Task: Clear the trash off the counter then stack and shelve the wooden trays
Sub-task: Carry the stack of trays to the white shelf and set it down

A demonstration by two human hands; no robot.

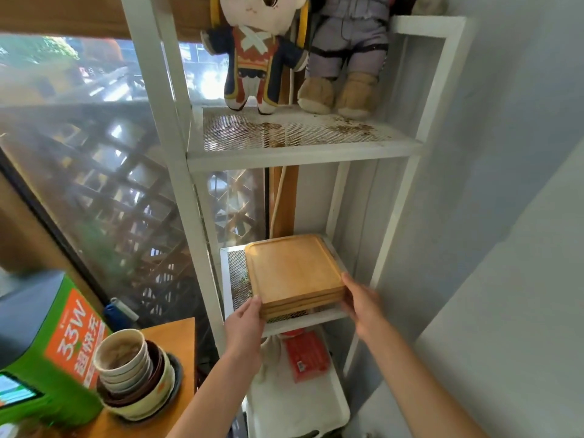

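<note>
Resting on the mesh middle shelf (234, 279) of a white rack, the stack of wooden trays (292, 273) sits w/ its near corners held: left hand (245, 324) at 7 o'clock of the stack, fingers curled narrow against the edges, right hand (363, 303) at 4 o'clock, fingers pressed to the side. Two plush dolls (259, 55) on the top shelf at 12; stacked bowls (136, 371) on the wooden counter (177, 336) at 8, beside a green box (53, 343).
</note>
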